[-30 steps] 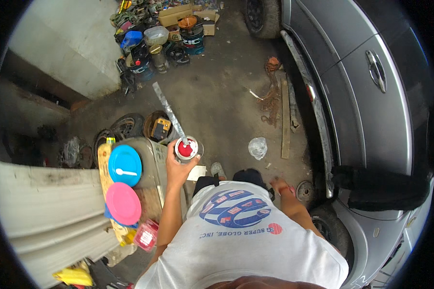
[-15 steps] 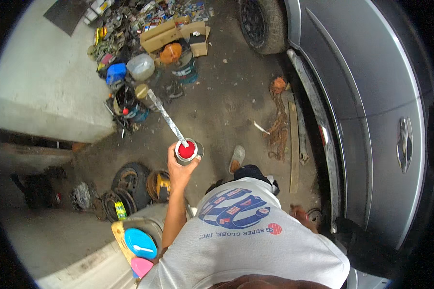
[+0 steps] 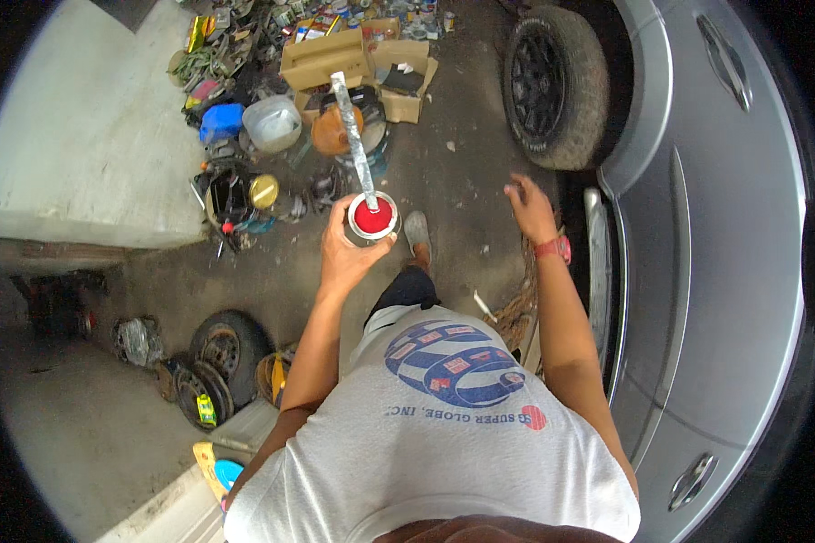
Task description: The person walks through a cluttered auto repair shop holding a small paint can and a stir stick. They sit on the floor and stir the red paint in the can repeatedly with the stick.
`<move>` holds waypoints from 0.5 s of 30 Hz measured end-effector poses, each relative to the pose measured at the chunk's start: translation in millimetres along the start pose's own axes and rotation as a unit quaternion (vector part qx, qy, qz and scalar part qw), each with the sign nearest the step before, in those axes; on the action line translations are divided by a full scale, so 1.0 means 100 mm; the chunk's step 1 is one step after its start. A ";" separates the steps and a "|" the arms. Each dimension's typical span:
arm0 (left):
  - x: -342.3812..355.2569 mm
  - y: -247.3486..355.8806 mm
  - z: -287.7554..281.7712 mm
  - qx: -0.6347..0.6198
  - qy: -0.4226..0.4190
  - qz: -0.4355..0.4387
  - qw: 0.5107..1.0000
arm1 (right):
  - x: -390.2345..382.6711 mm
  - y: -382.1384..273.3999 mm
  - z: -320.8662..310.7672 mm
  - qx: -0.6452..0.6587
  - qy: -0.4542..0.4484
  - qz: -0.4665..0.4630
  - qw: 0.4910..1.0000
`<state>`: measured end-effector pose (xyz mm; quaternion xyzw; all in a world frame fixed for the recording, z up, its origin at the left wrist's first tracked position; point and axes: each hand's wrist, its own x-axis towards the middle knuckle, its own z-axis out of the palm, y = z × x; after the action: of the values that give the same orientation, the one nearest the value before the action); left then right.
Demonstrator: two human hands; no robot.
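Note:
My left hand [image 3: 346, 253] grips a small round tin of red paint [image 3: 372, 217] from the side and holds it out in front of my chest. A long flat stirring stick [image 3: 353, 138], grey and paint-smeared, stands in the tin and leans away from me. My right hand [image 3: 529, 208] hangs free at my side with loosely spread fingers and holds nothing; a red watch [image 3: 552, 247] is on its wrist. My foot in a grey shoe [image 3: 417, 233] shows on the concrete floor just below the tin.
A silver car [image 3: 715, 271] fills the right side, its black tyre [image 3: 552, 86] ahead of my right hand. Cardboard boxes [image 3: 326, 59], tubs and cans lie piled ahead. A concrete block [image 3: 91, 154] is at left; old wheels [image 3: 222, 348] lie lower left.
I have walked forward, away from the bench with the blue and pink lids, toward the pile of boxes. The tin stayed in my left hand. My right hand came into view.

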<state>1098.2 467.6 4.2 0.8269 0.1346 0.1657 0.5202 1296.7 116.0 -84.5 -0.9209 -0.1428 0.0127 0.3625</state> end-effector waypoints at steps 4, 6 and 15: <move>1.43 0.03 0.51 -0.026 -0.043 0.004 0.999 | -0.13 1.89 0.66 -0.032 -0.089 0.125 0.988; 2.08 -0.04 0.76 -0.042 -0.061 0.003 0.997 | -0.88 2.94 0.62 -0.156 -0.276 0.346 0.883; 4.69 0.07 1.56 0.011 -0.084 -0.007 0.996 | -0.85 2.91 0.32 -0.056 -0.305 0.564 0.765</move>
<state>1589.3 522.5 9.9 0.8423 0.0985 0.0908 0.5221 1285.2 -88.7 -310.4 -0.8018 0.2985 0.4873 0.1747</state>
